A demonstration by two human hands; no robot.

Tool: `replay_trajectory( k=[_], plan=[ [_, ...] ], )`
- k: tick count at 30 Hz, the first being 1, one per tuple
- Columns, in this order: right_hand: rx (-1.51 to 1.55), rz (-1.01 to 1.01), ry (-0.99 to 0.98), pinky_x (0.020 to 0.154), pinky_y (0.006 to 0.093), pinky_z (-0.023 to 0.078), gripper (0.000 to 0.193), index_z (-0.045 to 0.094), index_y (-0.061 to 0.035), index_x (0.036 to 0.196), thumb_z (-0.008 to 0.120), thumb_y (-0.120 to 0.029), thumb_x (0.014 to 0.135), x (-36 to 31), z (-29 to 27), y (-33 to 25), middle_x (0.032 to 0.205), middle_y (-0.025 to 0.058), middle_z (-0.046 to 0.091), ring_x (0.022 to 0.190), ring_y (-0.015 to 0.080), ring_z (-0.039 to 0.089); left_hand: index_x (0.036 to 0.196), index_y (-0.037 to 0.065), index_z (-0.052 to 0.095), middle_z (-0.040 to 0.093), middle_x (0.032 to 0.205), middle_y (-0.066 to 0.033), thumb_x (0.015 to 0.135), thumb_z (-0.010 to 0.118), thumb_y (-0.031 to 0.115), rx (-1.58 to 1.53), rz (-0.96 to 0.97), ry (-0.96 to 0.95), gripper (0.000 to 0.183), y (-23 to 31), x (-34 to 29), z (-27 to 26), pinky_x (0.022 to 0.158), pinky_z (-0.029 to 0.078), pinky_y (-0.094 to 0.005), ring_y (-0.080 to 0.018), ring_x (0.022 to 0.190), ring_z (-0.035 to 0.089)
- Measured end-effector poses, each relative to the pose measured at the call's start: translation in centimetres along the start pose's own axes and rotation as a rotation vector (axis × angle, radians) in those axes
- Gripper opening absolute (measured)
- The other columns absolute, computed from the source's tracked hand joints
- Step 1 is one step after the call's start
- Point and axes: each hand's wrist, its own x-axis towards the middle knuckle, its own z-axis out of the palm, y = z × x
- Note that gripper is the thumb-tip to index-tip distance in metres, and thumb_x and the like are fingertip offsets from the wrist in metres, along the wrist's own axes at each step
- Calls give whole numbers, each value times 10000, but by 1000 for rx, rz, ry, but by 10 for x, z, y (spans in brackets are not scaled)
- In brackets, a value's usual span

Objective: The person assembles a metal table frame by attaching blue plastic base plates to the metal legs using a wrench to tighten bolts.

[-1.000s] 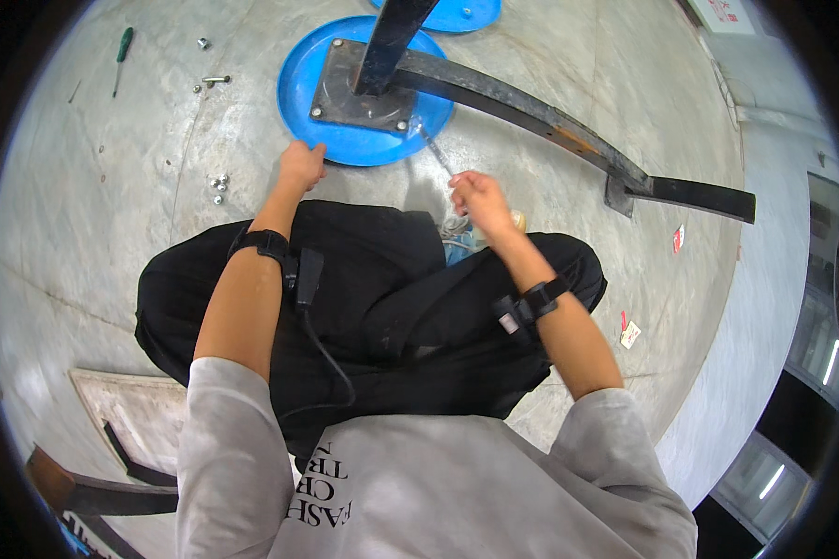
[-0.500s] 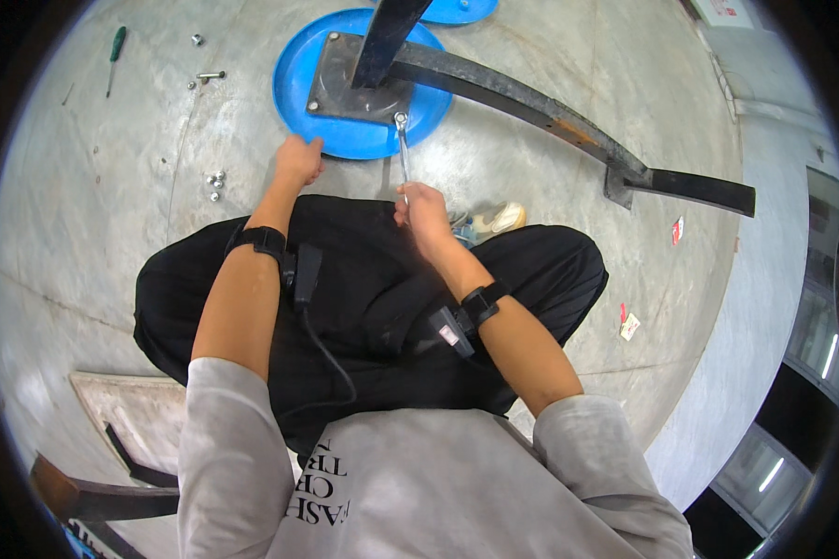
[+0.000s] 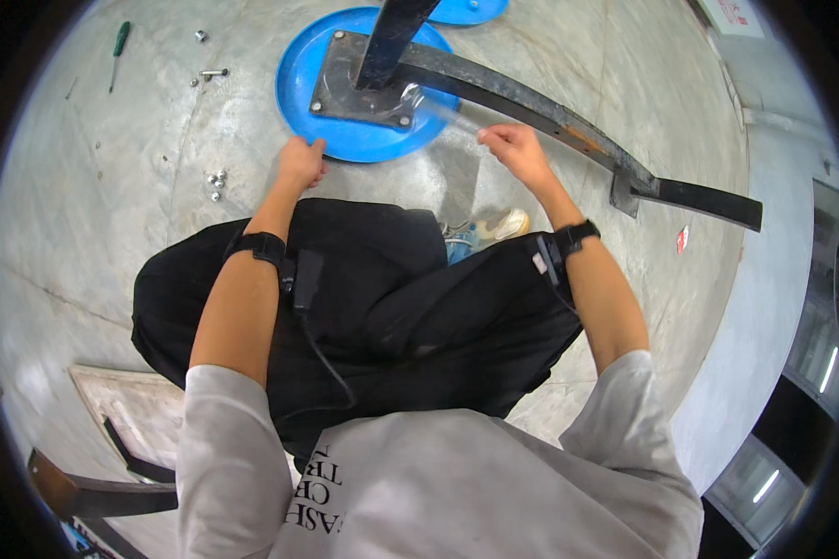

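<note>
A round blue disc (image 3: 364, 144) with a raised rim lies on the floor in front of me. On it sits a dark square metal plate (image 3: 340, 79) with bolts at its corners, joined to a black metal frame (image 3: 522, 107). My left hand (image 3: 301, 162) is closed on the near-left rim of the disc. My right hand (image 3: 517, 154) grips the end of a silver wrench (image 3: 446, 114), which is smeared by motion. The wrench's head is over the plate's right edge, above the near-right corner bolt (image 3: 405, 120); whether it touches anything I cannot tell.
Several loose nuts (image 3: 216, 178) lie on the floor at left, with a bolt (image 3: 216, 73) and a green-handled screwdriver (image 3: 116, 51) beyond. Another blue disc (image 3: 466, 9) shows at the top. The frame's long bar runs to the right. A white board (image 3: 126, 401) lies at lower left.
My right hand has moved right and away from me, taking the wrench off the near-right corner bolt and swinging it round. My left hand has stayed at the disc's rim.
</note>
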Motion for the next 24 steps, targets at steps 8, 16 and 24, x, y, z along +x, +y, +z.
replay_trajectory(
  k=[8,16,24],
  plan=[
    [491,164,228,457,220,336,233,624,-4,805,514,-201,863,-51,68,-5,575,-6,503,495,64,432,847,-102,471,563,586,-141,846,493,194,-22,-20,-52,297,-2,6,0,342,395,-315,-175,416,506],
    [942,459,207,446,259,407,183,556,30,859,446,-117,869,-51,132,-55,584,75,537,457,147,513,850,-102,472,562,587,-143,839,504,207,-5,-27,-34,311,0,5,-1,353,403,-314,-173,416,501],
    [993,502,115,431,238,394,193,543,10,890,402,-118,859,-50,143,-69,613,87,546,461,162,538,828,-96,476,569,601,-143,833,499,207,31,-32,-82,305,2,3,-3,363,405,-309,-173,429,508]
  ],
)
